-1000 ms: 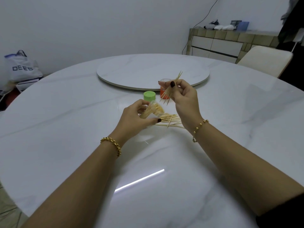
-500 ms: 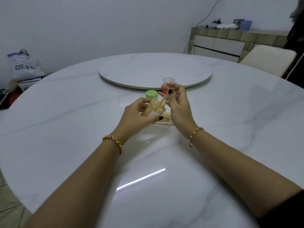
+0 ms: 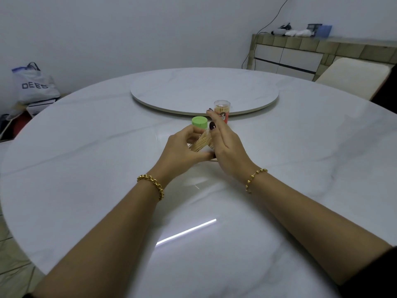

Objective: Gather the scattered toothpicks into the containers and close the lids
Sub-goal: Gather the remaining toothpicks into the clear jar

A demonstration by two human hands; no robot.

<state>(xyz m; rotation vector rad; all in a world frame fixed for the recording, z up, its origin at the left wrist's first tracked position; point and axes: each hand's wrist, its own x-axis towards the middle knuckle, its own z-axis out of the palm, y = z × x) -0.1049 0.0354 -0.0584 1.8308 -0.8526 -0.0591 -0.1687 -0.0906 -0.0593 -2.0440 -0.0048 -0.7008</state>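
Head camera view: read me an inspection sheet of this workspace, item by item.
Surface: round white marble table with a turntable at its middle.
Job's things: clear container of toothpicks, tilted, in hand; green lid on the table behind it; second container, red-labelled, upright by the turntable's edge; loose toothpicks just showing under the right hand.
Clutter: nothing seen.
Hands: left hand grips the clear container; right hand, fingers straight, rests against its upper end.
Cables: black cable down the wall.
Surroundings: white bag on the floor, sideboard, pale chair.
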